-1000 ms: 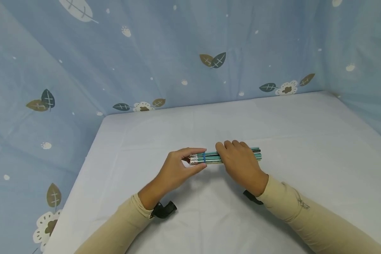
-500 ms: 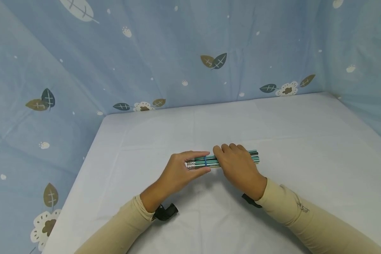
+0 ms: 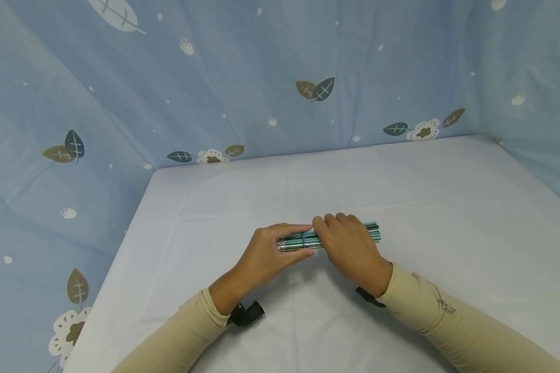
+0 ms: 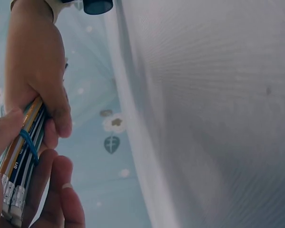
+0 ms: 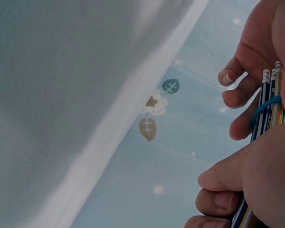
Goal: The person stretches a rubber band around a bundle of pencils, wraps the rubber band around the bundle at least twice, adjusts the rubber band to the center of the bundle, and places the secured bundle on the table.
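Note:
A bundle of several pencils, green and shiny in the head view, is held level above the table. My right hand grips its middle, and the pencils' other ends stick out past the little-finger side. My left hand surrounds the eraser end, with thumb and forefinger along opposite sides. Close by their tips a blue rubber band circles the bundle. In the left wrist view the eraser tips lie within the left palm, and the thumb is right at the band. Striped blue, orange and silvery pencils show in the right wrist view.
A white cloth covers the table. Blue curtain-like fabric printed with leaves and flowers rises behind it and at both sides. Dark wrist cameras hang under both sleeves.
Both hands have come slightly nearer the person with the pencils. The left thumb and forefinger have edged right toward the right hand, and the band sits a little farther from the eraser ends.

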A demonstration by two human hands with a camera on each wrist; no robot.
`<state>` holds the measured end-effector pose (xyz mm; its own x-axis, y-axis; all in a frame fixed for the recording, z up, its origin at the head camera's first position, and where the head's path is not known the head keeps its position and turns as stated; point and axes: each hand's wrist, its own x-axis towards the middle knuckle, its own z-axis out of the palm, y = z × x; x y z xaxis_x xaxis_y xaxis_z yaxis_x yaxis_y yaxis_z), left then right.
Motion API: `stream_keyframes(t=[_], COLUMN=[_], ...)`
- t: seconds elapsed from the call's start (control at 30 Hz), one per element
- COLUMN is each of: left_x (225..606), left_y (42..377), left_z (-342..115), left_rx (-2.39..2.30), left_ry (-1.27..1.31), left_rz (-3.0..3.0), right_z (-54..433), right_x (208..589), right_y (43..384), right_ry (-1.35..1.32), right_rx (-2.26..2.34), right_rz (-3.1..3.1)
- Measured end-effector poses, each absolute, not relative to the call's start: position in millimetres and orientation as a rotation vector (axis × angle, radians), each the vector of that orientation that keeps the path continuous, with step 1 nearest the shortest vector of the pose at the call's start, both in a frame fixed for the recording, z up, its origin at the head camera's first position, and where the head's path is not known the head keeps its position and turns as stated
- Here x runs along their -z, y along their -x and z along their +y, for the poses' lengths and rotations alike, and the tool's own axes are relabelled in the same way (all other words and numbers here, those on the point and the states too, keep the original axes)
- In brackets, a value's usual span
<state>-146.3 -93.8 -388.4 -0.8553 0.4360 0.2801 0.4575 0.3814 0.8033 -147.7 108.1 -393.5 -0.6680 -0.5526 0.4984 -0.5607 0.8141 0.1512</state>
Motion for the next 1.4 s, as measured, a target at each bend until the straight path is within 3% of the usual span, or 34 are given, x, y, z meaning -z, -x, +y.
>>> stream_keyframes(t=[0.63, 1.4], left_x=[383, 388], left_y=[156, 145], left_z=[-104, -92], left_rx=[1.397, 1.393], left_ry=[0.905, 0.828], left_rz=[-2.637, -2.574], right_z=[112, 106], right_x=[389, 393], right_y=[151, 144], right_ry=[-0.794, -0.825], right_rx=[-0.001, -0.022], right_rz=[-2.476, -2.474])
